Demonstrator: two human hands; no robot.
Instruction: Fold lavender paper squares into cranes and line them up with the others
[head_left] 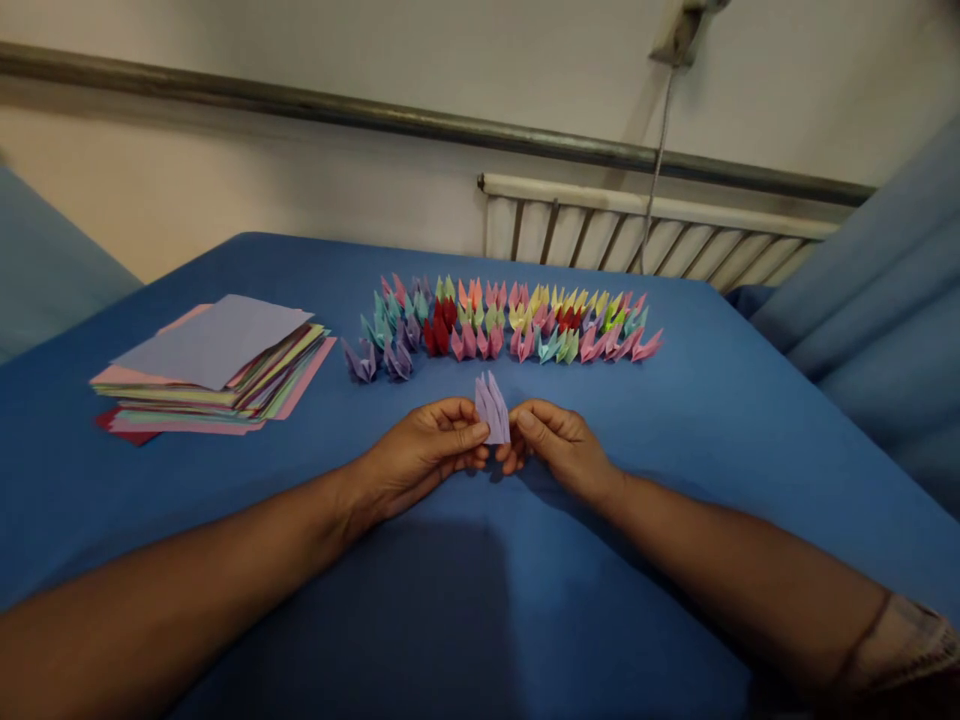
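Between my two hands is a small lavender folded paper crane, its narrow points upward and its wide edge down. My left hand pinches its left side between thumb and fingers. On the other side, my right hand closes thumb and fingertips on the right edge. Both hands are a little above the blue table cover. Just beyond them stand rows of finished paper cranes in purple, teal, red, pink, yellow and green. Parts of the fingers behind the paper are hidden.
On the left lies a stack of coloured paper squares, a lavender sheet on top. The blue-covered table reaches back to a wall with a metal rail and a radiator. A blue curtain hangs at the right.
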